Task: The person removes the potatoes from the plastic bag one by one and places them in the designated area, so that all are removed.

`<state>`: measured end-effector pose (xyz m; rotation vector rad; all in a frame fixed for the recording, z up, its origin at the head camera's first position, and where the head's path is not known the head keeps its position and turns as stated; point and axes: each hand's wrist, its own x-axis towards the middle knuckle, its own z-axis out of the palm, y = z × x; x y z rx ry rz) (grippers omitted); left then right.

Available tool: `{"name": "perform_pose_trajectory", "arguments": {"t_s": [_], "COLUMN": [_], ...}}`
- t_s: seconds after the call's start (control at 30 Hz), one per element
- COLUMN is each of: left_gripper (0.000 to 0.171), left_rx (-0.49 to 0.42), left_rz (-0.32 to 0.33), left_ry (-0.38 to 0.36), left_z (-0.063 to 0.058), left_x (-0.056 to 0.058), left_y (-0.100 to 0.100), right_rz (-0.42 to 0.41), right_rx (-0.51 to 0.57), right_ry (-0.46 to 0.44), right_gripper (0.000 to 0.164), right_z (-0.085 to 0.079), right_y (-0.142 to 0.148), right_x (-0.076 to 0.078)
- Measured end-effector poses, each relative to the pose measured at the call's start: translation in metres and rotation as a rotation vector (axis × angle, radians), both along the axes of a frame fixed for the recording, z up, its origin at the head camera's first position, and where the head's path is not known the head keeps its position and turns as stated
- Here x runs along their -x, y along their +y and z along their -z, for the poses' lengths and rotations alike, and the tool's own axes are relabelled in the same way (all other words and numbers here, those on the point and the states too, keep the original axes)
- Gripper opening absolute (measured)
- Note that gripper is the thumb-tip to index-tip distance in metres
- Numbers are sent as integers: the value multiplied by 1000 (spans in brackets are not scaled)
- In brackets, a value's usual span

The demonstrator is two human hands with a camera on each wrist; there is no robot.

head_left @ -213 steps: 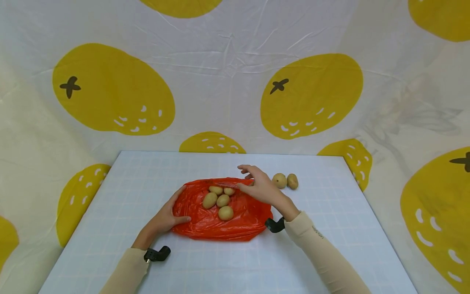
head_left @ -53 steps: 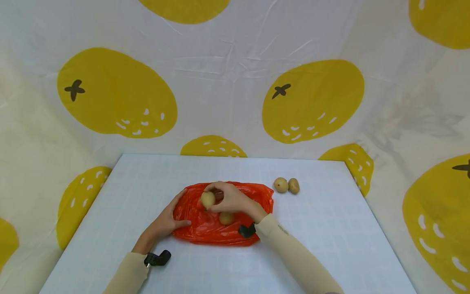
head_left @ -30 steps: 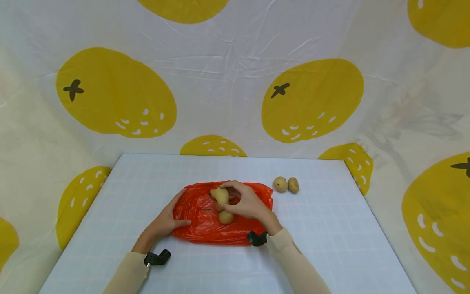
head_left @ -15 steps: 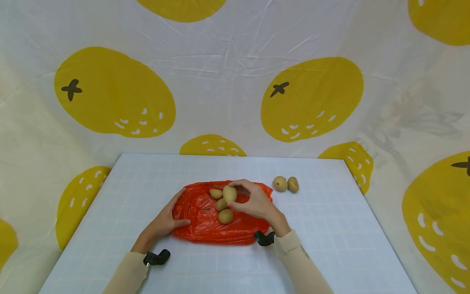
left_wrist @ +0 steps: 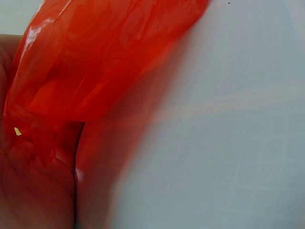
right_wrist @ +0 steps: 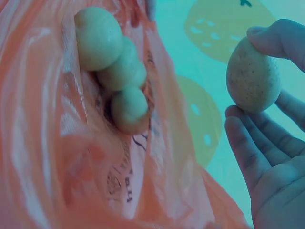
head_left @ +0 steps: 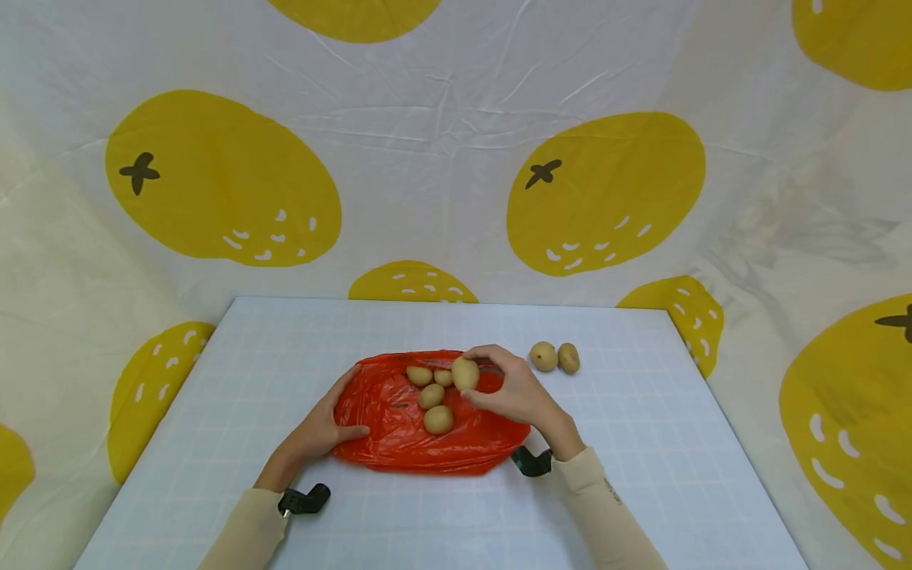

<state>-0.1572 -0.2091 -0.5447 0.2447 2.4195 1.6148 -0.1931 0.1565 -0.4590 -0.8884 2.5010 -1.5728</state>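
I've got right hand (head_left: 516, 389) pinching potato (head_left: 465, 374) end to end, over right half of red bag (head_left: 470, 445), left hand (head_left: 322, 425) spread along bag's left edge; potato likely firm, light, could slip, I'd grip its middle

Left hand (head_left: 321, 426): the left and bottom edges of its wrist view are cutting it off, and the red bag (head_left: 470, 450) is partly covering it.
Right hand (head_left: 514, 389): the right edge of its wrist view is cropping it.
Held potato (head_left: 465, 375): in the head view, fingers and thumb are hiding part of its rim.
Bagged potatoes (head_left: 431, 397): in the right wrist view they are overlapping, neighbours partly hiding the middle one.
Bag lettering (right_wrist: 128, 188): it is blurring past reading.
Sleeve lettering (head_left: 613, 492): it is appearing too small to read.
Tabletop (head_left: 399, 522): the head view's bottom edge is cutting it off.
Yellow fleck (left_wrist: 17, 131): it is showing too small to identify.
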Motion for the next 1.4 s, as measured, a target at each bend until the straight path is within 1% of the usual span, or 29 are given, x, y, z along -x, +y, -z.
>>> {"name": "perform_pose_trajectory", "arguments": {"t_s": [0.27, 0.43, 0.57, 0.63, 0.8, 0.87, 0.93, 1.17, 1.4], "left_gripper": [109, 110, 110, 110, 110, 110, 110, 111, 110], "left_rx": [12, 5, 2, 8, 12, 13, 12, 22, 21], "left_rz": [-1, -1, -8, -7, -8, -10, -11, -12, -13], "left_ry": [9, -10, -25, -28, -34, -37, -44, -65, -62], "left_z": [1, 2, 0, -1, -3, -3, -4, -5, -6], "left_x": [0, 0, -1, 0, 0, 0, 0, 0, 0], "left_y": [-1, 1, 1, 1, 2, 2, 3, 4, 2], "right_rz": [38, 78, 113, 128, 162, 182, 194, 257, 289], "right_rx": [24, 23, 16, 10, -13, -26, -34, -63, -91], "right_ry": [48, 88, 94, 95, 105, 101, 100, 81, 50], "right_gripper": [53, 55, 56, 55, 53, 53, 54, 61, 64], "right_z": [-4, -3, -5, -11, -34, -38, -35, -2, 9], "right_y": [17, 27, 35, 38, 45, 49, 56, 87, 107], "right_x": [3, 4, 2, -1, -14, -16, -15, -2, -2]}}
